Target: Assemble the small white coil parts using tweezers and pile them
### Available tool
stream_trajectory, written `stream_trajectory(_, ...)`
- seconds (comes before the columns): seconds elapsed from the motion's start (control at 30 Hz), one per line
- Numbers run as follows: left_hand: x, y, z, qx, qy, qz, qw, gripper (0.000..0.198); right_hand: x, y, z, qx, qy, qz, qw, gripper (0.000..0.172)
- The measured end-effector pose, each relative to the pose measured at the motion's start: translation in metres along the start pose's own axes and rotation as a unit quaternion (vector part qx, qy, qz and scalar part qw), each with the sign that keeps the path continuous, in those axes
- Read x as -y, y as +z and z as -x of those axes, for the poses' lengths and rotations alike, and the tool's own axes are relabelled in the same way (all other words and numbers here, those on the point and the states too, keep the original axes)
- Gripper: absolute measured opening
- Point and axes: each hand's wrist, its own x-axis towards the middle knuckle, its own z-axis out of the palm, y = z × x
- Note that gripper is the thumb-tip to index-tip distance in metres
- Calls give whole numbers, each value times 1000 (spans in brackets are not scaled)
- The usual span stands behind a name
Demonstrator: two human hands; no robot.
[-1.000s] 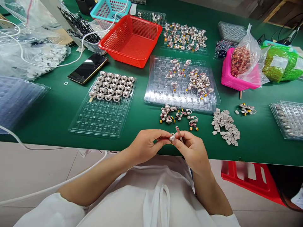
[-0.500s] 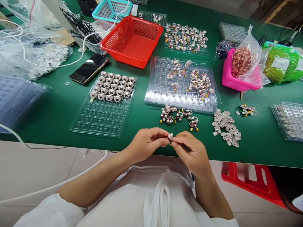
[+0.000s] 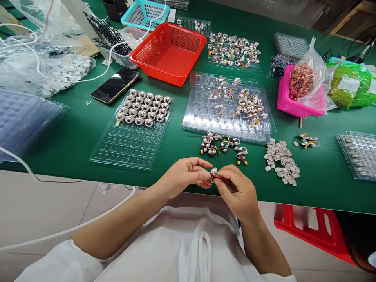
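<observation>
At the table's front edge, my left hand (image 3: 188,176) pinches a small white earphone part (image 3: 214,170) with a glossy rounded end; some dark red wire shows under it. My right hand (image 3: 239,192) meets it from the other side, closed around a thin dark tool (image 3: 225,180) that looks like tweezers. The tool's tip touches or almost touches the part; fingers hide the exact contact. Just beyond my hands lie several similar earphone parts (image 3: 225,145) with wires and orange tabs. A pile of small pale caps (image 3: 281,160) is to their right.
A clear tray (image 3: 123,147) with rows of shiny shells stands left, a phone (image 3: 115,85) behind it. Stacked clear trays (image 3: 194,121) hold more earphone parts. Red (image 3: 167,74) and pink (image 3: 284,100) baskets are farther back. A red stool (image 3: 311,231) stands at lower right.
The view has shifted slightly. My left fingers have changed their grip on the earphone part, and more of the dark tool shows in my right hand.
</observation>
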Motion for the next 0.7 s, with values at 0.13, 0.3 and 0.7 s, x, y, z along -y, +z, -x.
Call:
stream_trajectory(0.13, -1, -4, -2, 11, -33, 32, 999, 39, -4, 1, 2, 8, -95, 66, 993, 22)
stream_trajectory(0.3, -2, -7, -2, 52, -34, 27, 998, 27, -6, -6, 3, 46, -192, 156, 968, 29)
stream_trajectory(0.7, -5, -2, 0, 76, -43, 33, 996, 23, -4, -18, -1, 84, -224, 116, 964, 37)
